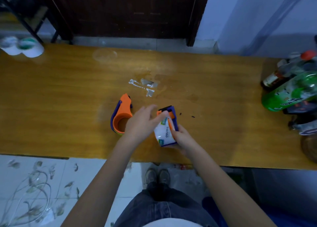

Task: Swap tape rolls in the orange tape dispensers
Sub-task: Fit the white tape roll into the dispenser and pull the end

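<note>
An orange and purple tape dispenser (122, 114) lies on the wooden table (51, 98) with its round holder empty. A second orange and purple dispenser (171, 113) sits to its right and carries a tape roll (163, 132) with a white printed label. My right hand (182, 138) grips that second dispenser from its near right side. My left hand (143, 122) is blurred, between the two dispensers, with its fingertips on the top of the roll. It hides part of the empty dispenser's ring.
Torn tape scraps (145, 86) are stuck to the table beyond the dispensers. Two white rolls (22, 47) stand at the far left corner. Bottles, one green (291, 91), crowd the right end. The table's near edge runs just behind my wrists.
</note>
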Available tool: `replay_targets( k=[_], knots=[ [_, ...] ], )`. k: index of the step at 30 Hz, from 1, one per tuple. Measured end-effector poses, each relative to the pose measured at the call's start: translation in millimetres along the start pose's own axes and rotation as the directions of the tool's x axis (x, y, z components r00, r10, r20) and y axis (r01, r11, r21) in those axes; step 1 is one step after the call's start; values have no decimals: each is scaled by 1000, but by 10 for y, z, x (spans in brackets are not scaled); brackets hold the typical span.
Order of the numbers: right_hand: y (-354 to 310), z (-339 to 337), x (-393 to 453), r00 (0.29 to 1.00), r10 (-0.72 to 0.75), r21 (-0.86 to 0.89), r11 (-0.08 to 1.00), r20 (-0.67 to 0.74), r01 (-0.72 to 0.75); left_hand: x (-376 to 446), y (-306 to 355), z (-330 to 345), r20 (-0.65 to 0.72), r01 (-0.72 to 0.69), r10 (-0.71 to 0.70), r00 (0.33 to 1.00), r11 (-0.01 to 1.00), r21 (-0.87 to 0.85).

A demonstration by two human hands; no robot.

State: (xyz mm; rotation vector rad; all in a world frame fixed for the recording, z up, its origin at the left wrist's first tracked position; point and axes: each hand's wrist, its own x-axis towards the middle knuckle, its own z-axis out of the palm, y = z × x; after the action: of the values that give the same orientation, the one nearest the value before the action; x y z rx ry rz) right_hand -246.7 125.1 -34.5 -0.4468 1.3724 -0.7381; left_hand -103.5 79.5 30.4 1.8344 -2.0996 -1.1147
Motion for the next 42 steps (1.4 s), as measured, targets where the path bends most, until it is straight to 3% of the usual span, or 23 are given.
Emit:
replay_targets(
  k=[3, 6, 11, 16, 26, 30, 42],
  knots=[
    [-22, -19, -41, 1000, -23, 122, 992, 9, 22, -211, -34, -159, -37, -317, 315, 948, 942, -105],
    [-72, -11, -109, 996, -72, 153, 986, 44, 64, -256, -142, -90, -103, -492, 485, 869, 867, -73],
    [-58, 24, -143, 992, -92, 155, 985, 81, 78, -273, -159, 38, -304, -606, 582, 754, 796, 20],
    [-44, 11, -182, 991, -95, 81, 993, 97, 87, -322, -86, 25, -353, -654, 658, 665, 742, 149],
    [-229, -4, -249, 956, -236, 42, 972, 176, 232, -348, 223, -6, -502, -407, 483, 717, 875, 261],
    [-223, 36, -244, 955, -248, -34, 966, 162, 257, -276, 332, -240, -614, -195, 203, 763, 977, 81],
    [-302, 73, -422, 887, -354, -8, 928, 296, 372, -33, 322, -677, -555, 56, -4, 832, 995, 77]
  ],
)
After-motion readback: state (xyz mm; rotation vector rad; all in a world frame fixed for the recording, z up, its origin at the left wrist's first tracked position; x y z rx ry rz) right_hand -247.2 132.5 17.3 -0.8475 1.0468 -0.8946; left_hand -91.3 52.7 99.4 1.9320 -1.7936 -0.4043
